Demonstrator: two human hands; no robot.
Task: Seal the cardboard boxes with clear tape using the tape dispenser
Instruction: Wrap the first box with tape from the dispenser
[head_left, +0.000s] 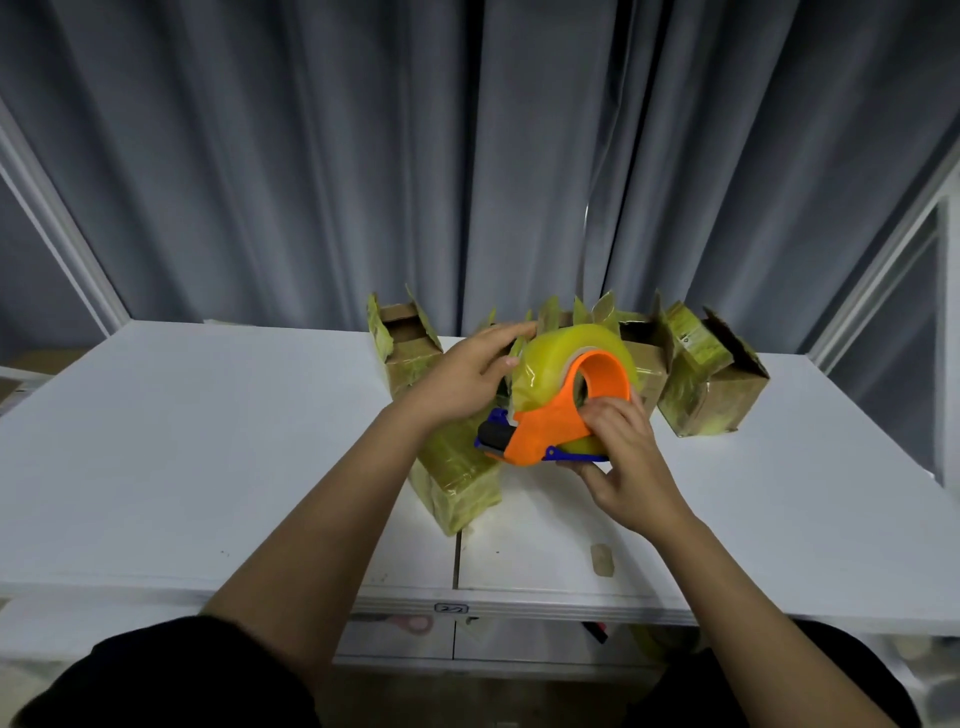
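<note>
Tape dispenser (558, 415) was grasped in the right grip (623, 452), fingers curled round its orange frame, cutter end pointing left. Left grip (467, 376) lay released, fingers extended on the box (457, 467) just left of and beneath the dispenser, the nearer hand to it.

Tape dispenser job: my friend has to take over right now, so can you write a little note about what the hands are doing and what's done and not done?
Right hand: holds the orange tape dispenser by its frame, above the table.
Left hand: fingers straight, resting by the clear tape roll over the near box.
Boxes: the near box is already wrapped in tape. The left open box and right open box at the back have their flaps up.
Done: near box looks taped.
Left: shut and tape the open boxes. More boxes behind the dispenser are hidden.
</note>
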